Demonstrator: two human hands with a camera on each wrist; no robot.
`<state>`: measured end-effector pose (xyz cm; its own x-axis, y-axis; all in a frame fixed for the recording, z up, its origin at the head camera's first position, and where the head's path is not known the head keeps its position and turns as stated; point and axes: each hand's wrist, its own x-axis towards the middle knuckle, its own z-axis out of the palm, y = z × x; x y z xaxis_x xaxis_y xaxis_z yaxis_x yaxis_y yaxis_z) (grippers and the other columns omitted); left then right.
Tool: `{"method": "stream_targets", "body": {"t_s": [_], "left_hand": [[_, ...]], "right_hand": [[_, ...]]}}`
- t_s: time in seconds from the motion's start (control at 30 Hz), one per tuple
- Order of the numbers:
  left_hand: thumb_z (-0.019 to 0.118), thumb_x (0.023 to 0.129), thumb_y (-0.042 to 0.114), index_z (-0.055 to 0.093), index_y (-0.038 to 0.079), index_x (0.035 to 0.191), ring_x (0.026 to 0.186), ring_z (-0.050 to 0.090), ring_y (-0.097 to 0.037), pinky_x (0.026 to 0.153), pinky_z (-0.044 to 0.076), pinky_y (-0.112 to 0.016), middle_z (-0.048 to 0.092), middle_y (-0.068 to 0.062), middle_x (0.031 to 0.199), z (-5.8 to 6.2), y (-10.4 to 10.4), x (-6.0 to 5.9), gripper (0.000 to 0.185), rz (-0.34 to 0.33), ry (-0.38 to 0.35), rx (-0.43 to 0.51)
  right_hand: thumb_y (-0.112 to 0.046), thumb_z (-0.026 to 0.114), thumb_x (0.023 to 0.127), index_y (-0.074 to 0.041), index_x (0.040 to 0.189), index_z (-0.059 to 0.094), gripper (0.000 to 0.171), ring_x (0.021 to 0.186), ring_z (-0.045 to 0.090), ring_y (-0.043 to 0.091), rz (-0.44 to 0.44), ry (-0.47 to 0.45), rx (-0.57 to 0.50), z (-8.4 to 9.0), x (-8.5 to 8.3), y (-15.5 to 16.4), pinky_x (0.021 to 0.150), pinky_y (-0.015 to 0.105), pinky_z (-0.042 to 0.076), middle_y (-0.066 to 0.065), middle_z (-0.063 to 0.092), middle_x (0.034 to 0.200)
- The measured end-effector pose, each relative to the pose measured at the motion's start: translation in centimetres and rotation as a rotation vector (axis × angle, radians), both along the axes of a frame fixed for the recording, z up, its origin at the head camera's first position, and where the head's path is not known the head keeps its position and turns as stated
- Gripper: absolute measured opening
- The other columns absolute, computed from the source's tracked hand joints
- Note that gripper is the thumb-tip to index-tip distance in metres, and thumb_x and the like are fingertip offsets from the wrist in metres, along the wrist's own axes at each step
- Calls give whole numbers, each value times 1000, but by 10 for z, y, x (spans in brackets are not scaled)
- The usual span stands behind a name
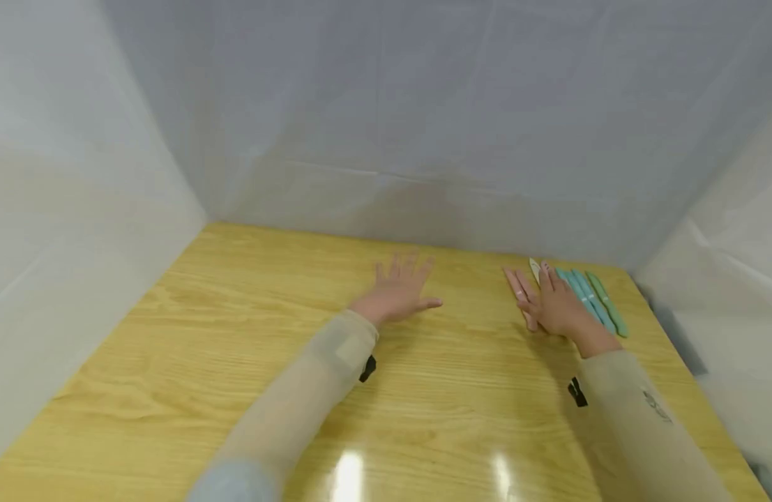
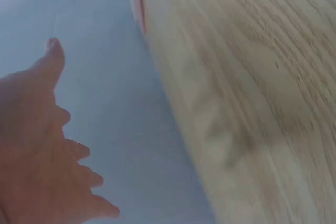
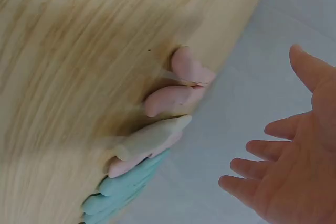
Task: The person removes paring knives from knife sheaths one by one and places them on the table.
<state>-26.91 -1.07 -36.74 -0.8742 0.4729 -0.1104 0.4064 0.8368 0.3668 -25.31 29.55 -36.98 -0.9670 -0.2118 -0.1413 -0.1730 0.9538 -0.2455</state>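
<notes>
My left hand (image 1: 397, 293) hovers over the back middle of the table with its fingers spread and nothing in it. In the left wrist view that same palm stands off the wood. My right hand (image 1: 558, 307) is stretched over a row of slim, pastel, handle-like pieces at the back right. The right wrist view shows its straight fingers apart from the row. Two pink pieces (image 3: 170, 99) lie at one end, then a cream piece (image 3: 152, 137) beside another pink one (image 3: 125, 167), then teal pieces (image 1: 589, 300) and a green piece (image 1: 608, 305). My right hand partly hides the middle ones.
The wood-grain table (image 1: 235, 335) is bounded by a pale sheet (image 1: 423, 125) at the back and by more sheeting at both sides. Past the row, the table's right edge lies close by. Light glares off the front of the tabletop.
</notes>
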Motion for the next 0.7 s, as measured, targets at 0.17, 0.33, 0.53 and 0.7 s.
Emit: {"method": "stream_targets", "body": {"t_s": [0.17,0.33,0.53,0.7], "left_hand": [[41,98,58,2,22,157,149,-8,-33,117,-3,-57,-8,-12,162,-12,29,-20,79,-41,-10,58],[42,99,54,4,18,157,150,-1,-32,119,5,-54,-1,-15,162,-25,55,-36,77,-44,-5,101],[43,100,51,5,21,157,150,0,-31,119,7,-54,0,-13,163,-38,68,-35,75,-60,-46,55],[43,100,50,4,24,157,150,-1,-31,119,6,-53,-1,-10,163,-40,76,-33,74,-67,-60,60]], "right_hand": [[-45,38,103,19,145,5,83,135,10,61,16,-18,-8,-6,-6,1,109,67,16,45,5,148],[-33,41,104,20,144,10,73,135,15,58,27,-7,21,-12,-11,2,110,65,18,45,15,146],[-26,45,103,21,139,29,61,129,29,56,19,-27,67,-23,-16,-1,108,63,24,45,32,137],[-22,51,101,20,123,46,48,110,49,52,-52,-18,68,-31,-24,-4,96,60,40,42,48,120]]}}
